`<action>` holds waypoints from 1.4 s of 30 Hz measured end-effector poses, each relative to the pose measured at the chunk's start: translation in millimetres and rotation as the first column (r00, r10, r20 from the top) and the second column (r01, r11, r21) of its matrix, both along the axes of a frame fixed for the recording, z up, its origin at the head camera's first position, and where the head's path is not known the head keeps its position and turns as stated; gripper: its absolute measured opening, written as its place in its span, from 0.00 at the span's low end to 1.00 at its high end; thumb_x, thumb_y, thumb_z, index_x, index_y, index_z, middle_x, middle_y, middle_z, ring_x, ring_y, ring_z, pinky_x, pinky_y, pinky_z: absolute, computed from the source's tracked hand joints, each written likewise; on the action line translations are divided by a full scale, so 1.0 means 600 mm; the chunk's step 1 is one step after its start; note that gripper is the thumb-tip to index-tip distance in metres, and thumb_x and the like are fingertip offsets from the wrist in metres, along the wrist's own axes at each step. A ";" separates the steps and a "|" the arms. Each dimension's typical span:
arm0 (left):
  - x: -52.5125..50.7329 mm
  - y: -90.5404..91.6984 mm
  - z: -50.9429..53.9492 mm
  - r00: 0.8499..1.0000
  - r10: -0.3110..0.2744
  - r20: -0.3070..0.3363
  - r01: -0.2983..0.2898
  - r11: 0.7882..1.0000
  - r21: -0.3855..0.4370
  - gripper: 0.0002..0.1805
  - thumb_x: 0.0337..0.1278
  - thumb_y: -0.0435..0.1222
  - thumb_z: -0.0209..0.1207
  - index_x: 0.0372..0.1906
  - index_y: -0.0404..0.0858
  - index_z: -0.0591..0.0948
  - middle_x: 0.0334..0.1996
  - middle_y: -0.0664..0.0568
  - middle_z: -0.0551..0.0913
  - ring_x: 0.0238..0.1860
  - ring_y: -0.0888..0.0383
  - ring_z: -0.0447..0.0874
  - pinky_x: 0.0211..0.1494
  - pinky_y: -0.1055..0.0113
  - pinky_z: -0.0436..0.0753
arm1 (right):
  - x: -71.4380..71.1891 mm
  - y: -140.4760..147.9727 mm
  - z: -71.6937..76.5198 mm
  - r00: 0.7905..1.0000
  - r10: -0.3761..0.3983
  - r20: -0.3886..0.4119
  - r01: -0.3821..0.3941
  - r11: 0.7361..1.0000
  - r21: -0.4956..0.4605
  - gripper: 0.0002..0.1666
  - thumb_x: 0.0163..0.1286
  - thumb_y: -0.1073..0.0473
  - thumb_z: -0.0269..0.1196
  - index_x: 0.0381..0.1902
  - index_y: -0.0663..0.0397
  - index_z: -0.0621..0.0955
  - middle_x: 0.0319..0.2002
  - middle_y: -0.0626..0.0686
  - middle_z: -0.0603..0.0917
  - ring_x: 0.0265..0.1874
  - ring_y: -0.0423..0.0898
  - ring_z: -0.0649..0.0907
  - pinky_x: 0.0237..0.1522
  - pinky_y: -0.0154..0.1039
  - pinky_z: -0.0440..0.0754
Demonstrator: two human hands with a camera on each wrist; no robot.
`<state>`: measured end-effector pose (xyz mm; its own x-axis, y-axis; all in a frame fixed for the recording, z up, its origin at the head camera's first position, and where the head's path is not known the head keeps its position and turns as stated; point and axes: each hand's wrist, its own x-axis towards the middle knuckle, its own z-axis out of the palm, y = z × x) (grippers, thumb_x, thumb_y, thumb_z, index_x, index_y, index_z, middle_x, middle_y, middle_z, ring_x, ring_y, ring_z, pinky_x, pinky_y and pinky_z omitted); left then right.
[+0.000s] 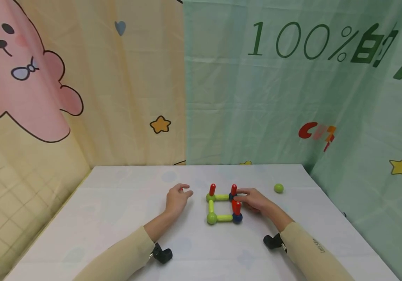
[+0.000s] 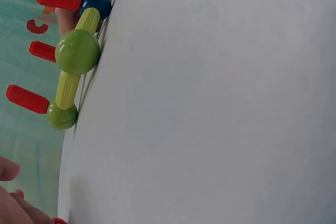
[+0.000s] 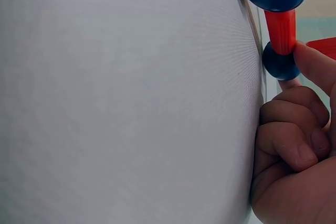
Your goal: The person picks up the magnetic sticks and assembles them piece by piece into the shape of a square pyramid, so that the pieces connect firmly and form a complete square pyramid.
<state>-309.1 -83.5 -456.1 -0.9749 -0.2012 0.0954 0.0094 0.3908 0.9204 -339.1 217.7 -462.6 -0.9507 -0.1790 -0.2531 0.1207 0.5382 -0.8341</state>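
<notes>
A square frame of magnetic-style balls and rods stands on the table. Two green balls (image 1: 211,218) form its left corners, two dark blue balls (image 1: 237,218) its right ones. Yellow-green rods (image 1: 224,217) join three sides; a red rod (image 3: 281,31) joins the blue pair. Three red rods (image 1: 212,190) point upward from corners. My right hand (image 1: 255,201) pinches the far blue ball (image 3: 281,61) between thumb and forefinger, its other fingers curled. Left of the frame, my left hand (image 1: 177,201) has curled fingers around a small red piece (image 2: 59,221), mostly hidden.
A loose green ball (image 1: 278,188) lies on the white table (image 1: 134,218), right of and beyond my right hand. Printed curtains (image 1: 243,97) hang behind the table's far edge and along both sides. Dark wrist cameras (image 1: 162,253) stick out below the sleeves.
</notes>
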 end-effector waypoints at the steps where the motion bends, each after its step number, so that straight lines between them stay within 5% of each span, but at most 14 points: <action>1: 0.000 -0.006 0.000 1.000 0.016 0.000 -0.016 1.000 -0.005 0.17 0.59 0.36 0.66 0.52 0.34 0.84 0.19 0.54 0.69 0.22 0.58 0.66 0.28 0.67 0.68 | 0.000 0.000 0.001 1.000 0.000 0.000 0.000 1.000 0.004 0.31 0.66 0.48 0.67 0.66 0.49 0.78 0.13 0.45 0.62 0.11 0.42 0.59 0.16 0.34 0.57; 11: -0.004 -0.052 -0.006 0.991 0.089 0.104 -0.088 0.996 -0.015 0.20 0.61 0.38 0.66 0.56 0.34 0.82 0.26 0.48 0.80 0.27 0.55 0.73 0.32 0.65 0.70 | 0.003 -0.004 0.003 1.000 0.002 0.004 -0.002 1.000 0.003 0.31 0.67 0.48 0.67 0.66 0.50 0.78 0.13 0.45 0.61 0.11 0.43 0.59 0.16 0.34 0.57; 19: -0.010 -0.052 -0.011 0.984 0.061 0.167 -0.065 0.998 0.019 0.22 0.63 0.39 0.64 0.57 0.30 0.82 0.51 0.39 0.85 0.53 0.47 0.80 0.57 0.55 0.81 | 0.004 -0.002 0.000 1.000 -0.018 -0.007 0.018 1.000 0.010 0.30 0.67 0.49 0.67 0.65 0.50 0.79 0.14 0.45 0.62 0.11 0.43 0.60 0.17 0.33 0.57; 33: -0.014 -0.041 -0.020 0.988 0.092 0.123 -0.074 0.987 -0.140 0.16 0.61 0.39 0.67 0.49 0.33 0.87 0.40 0.44 0.89 0.45 0.48 0.84 0.53 0.51 0.80 | 0.004 -0.004 0.003 1.000 -0.019 0.002 0.019 1.000 0.013 0.29 0.67 0.48 0.67 0.64 0.49 0.80 0.13 0.46 0.62 0.11 0.43 0.60 0.16 0.34 0.58; 42: -0.012 -0.041 -0.018 0.991 0.070 0.114 -0.047 0.980 -0.195 0.11 0.59 0.38 0.68 0.42 0.35 0.89 0.44 0.43 0.88 0.46 0.47 0.83 0.52 0.51 0.80 | 0.004 -0.005 0.001 1.000 -0.025 -0.003 0.025 1.000 0.017 0.29 0.66 0.48 0.67 0.64 0.48 0.80 0.14 0.46 0.62 0.11 0.43 0.60 0.16 0.34 0.57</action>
